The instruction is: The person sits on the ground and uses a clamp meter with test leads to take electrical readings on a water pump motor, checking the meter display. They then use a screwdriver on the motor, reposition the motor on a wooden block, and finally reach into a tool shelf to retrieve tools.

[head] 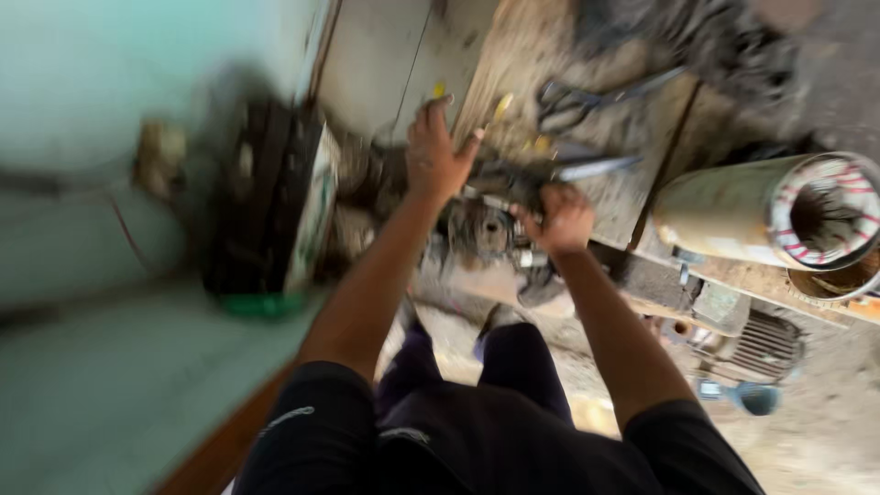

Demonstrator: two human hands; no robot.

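Note:
The picture is blurred by motion. My left hand (436, 151) reaches forward with fingers spread over the near edge of a worn wooden workbench (527, 55), close to a small yellow-tipped tool (500, 108). My right hand (561, 218) is closed around a dark greasy metal part (500, 181) above a round mechanical assembly (484, 229) at the bench's front. Whether the left hand grips anything is unclear.
A large pale cylinder with a red-and-white wound end (779, 209) lies at the right. Pliers (568, 96) and a silver tool (596, 167) rest on the bench. A dark stack with a green base (266, 202) stands left. An electric motor (756, 344) sits lower right.

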